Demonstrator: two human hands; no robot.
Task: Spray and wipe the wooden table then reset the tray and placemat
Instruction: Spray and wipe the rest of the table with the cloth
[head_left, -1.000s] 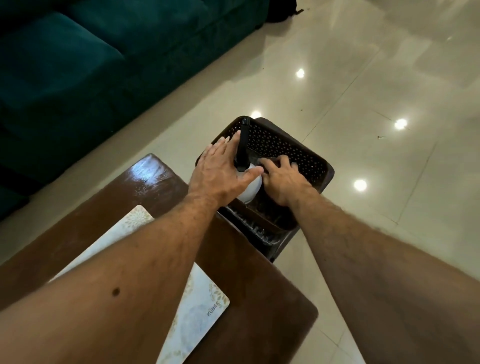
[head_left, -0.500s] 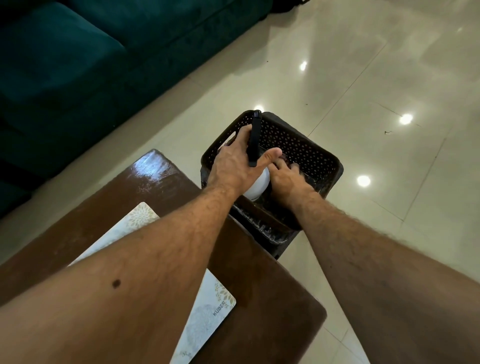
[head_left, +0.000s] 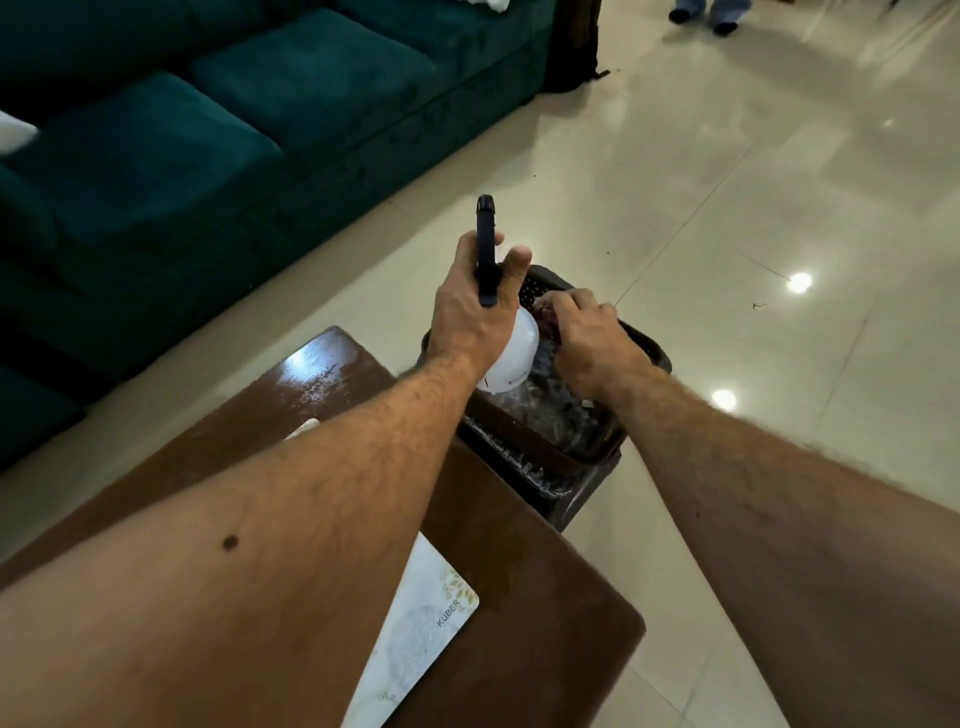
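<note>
Spray bottle in the left hand, just off the tabletop's far right edge

The left hand (head_left: 470, 306) is clamped round the neck of the white round-bodied spray bottle with a black trigger head (head_left: 511, 358), long axis tilted up and away, over the dark perforated plastic basket (head_left: 644, 353) beside that edge; the right hand (head_left: 587, 332), fingers curled, reaches into the basket, though on what I cannot tell. The glossy brown wooden tabletop (head_left: 332, 379) lies back and left of the bottle, the white patterned placemat (head_left: 415, 639) near its right edge
</note>
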